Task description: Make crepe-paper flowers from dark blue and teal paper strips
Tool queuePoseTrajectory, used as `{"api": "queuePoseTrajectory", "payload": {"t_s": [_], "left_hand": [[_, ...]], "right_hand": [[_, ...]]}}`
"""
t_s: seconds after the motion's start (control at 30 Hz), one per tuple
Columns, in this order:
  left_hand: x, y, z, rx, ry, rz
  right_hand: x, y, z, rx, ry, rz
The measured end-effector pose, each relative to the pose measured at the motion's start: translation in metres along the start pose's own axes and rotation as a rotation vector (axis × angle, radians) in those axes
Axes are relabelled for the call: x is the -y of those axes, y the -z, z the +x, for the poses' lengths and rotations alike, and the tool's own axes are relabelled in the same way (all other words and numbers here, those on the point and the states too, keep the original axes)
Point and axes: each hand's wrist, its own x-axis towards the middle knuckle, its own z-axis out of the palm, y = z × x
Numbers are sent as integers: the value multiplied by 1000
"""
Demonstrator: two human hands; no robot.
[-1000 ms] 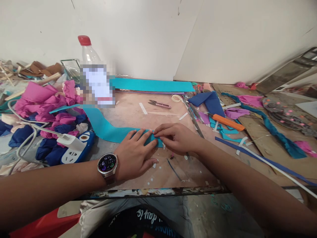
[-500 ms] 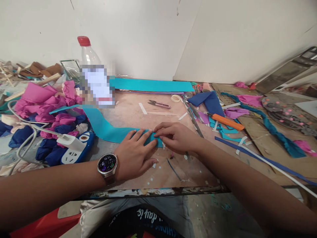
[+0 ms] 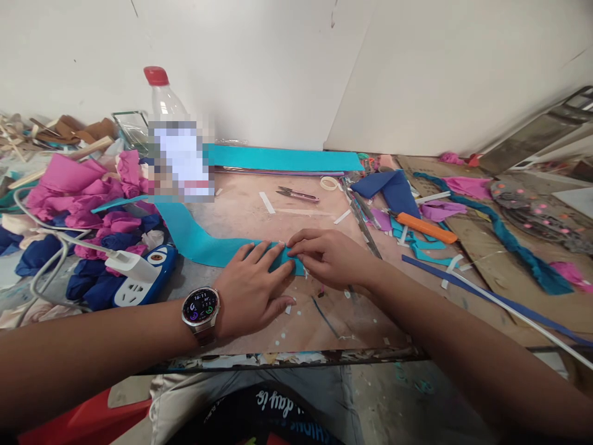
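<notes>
A long turquoise fabric strip (image 3: 213, 250) runs from the heap on the left across the table to my hands. My left hand (image 3: 257, 287), with a watch on its wrist, lies flat on the strip near its right end, fingers spread. Thumb and fingertips together, my right hand (image 3: 324, 256) pinches at the strip's right end, touching it just beside the left fingertips. Its own fingers partly cover the spot they grip. Beyond the hands lie thread snips (image 3: 298, 194) and a roll of tape (image 3: 329, 183).
Pink and navy fabric pieces (image 3: 74, 191) heap up at left beside a power strip (image 3: 146, 278). A red-capped bottle (image 3: 169, 102) and a blurred phone (image 3: 183, 161) stand behind. An orange-handled cutter (image 3: 426, 228) and fabric scraps lie right, along with a white rod (image 3: 519, 314).
</notes>
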Motion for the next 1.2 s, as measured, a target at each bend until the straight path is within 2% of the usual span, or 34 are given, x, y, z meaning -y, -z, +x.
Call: {"api": "queuePoseTrajectory", "payload": {"t_s": [0.2, 0.67, 1.2], "left_hand": [[0, -1, 0, 15, 6, -2], [2, -5, 0, -39, 24, -23], [2, -7, 0, -57, 20, 2]], "right_hand": [[-1, 0, -1, -18, -2, -12], [-3, 0, -1, -40, 44, -4], [-7, 2, -2, -12, 94, 7]]}}
